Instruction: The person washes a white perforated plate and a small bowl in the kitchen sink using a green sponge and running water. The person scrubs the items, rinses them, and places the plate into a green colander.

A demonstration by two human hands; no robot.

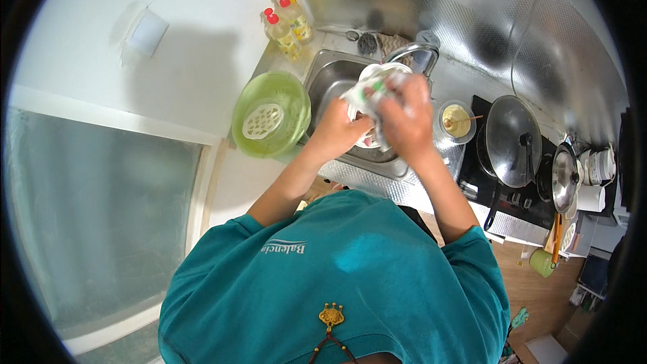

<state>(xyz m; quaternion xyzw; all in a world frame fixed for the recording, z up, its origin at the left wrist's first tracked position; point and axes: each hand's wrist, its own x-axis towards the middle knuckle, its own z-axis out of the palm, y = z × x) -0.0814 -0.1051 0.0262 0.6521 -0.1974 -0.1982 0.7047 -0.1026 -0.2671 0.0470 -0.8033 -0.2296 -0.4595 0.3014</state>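
Observation:
Both my hands work above a stainless steel sink (328, 76), beneath the curved metal faucet (412, 48). My left hand (333, 134) grips the near-left edge of a white dish (356, 111), thumb on top. My right hand (407, 116), blurred, presses a wet white cloth with green marks (371, 92) against the dish. Some of what lies under the hands is hidden, and the dish's full shape cannot be made out.
To the left stands a green plastic colander basin (273, 146) holding a white perforated insert (263, 121). Behind are two red-capped soap bottles (283, 35) and a black scouring pad (367, 44). At right sit a bowl with yellowish contents (456, 120) and a lidded wok (513, 141) on the cooktop.

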